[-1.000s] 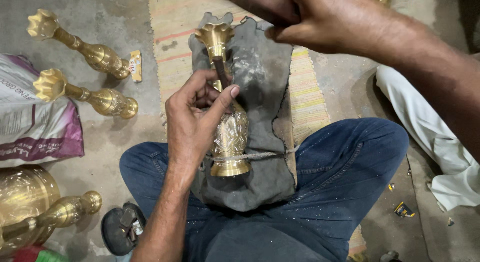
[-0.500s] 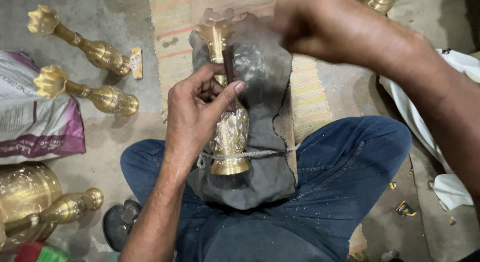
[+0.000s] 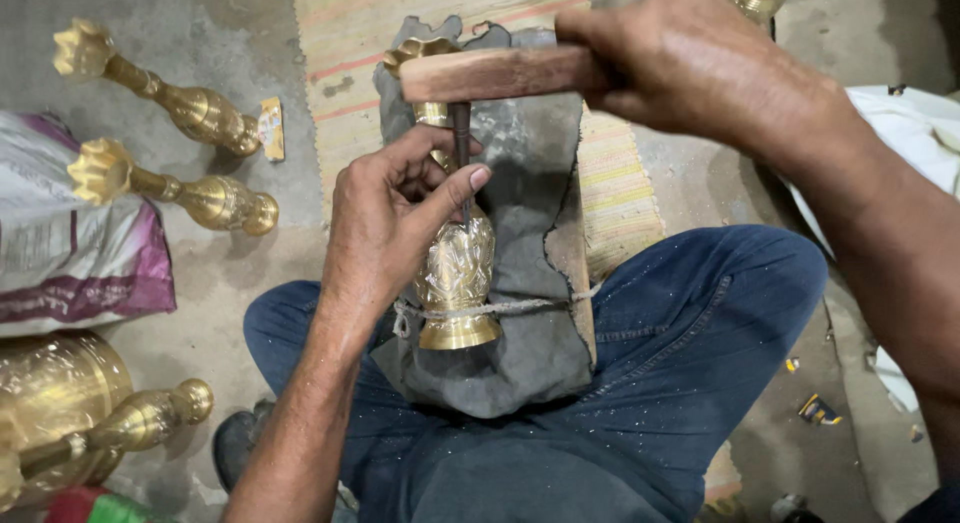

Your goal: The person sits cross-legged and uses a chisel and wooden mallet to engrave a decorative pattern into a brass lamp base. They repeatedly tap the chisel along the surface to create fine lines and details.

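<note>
Gripping the thin chisel [image 3: 462, 153] in my left hand [image 3: 395, 218], I set its tip on the brass vase [image 3: 458, 273], tied by cord to the grey pad [image 3: 530, 313] on my lap. Right hand [image 3: 690, 68] clasps the wooden mallet [image 3: 495, 73]: chasing underway; next, I judge, a measured, square tap.

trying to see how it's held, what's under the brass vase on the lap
The brass vase lies on a dark grey block, tied down near its base by a cord. Blue jeans show beneath the block; its underside is hidden.
</note>
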### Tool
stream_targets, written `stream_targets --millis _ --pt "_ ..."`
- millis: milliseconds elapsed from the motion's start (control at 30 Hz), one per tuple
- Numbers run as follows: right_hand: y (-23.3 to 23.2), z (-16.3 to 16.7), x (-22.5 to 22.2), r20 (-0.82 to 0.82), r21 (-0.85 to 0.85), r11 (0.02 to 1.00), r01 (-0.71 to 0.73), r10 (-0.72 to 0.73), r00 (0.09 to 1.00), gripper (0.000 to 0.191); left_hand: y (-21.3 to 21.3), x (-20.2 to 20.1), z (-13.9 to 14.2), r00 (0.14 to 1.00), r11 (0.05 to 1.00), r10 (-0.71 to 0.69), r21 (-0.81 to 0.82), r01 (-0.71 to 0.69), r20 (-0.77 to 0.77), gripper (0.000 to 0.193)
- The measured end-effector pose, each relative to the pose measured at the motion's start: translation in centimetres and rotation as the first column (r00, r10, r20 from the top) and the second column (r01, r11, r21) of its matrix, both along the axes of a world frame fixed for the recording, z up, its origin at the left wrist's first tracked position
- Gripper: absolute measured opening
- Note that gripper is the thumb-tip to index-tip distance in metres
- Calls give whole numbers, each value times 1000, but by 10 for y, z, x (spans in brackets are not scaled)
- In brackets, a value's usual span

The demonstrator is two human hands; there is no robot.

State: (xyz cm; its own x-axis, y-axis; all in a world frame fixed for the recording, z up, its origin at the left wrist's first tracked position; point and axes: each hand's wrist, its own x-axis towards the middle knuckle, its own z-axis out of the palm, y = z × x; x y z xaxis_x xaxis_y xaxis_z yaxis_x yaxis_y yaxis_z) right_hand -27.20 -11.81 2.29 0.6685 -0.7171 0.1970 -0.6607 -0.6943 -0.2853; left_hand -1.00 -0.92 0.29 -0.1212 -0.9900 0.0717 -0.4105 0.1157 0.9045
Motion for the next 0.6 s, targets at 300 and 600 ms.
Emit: stream_targets --millis 300,600 --pt "9 -2 0 68 198 968 157 -173 983 32 -2 2 -3 999 999 -53 9 54 -6 28" --pt "12 -12 -15 -36 71 989 129 -126 991 28 -4 1 0 994 999 -51 0 52 100 28"
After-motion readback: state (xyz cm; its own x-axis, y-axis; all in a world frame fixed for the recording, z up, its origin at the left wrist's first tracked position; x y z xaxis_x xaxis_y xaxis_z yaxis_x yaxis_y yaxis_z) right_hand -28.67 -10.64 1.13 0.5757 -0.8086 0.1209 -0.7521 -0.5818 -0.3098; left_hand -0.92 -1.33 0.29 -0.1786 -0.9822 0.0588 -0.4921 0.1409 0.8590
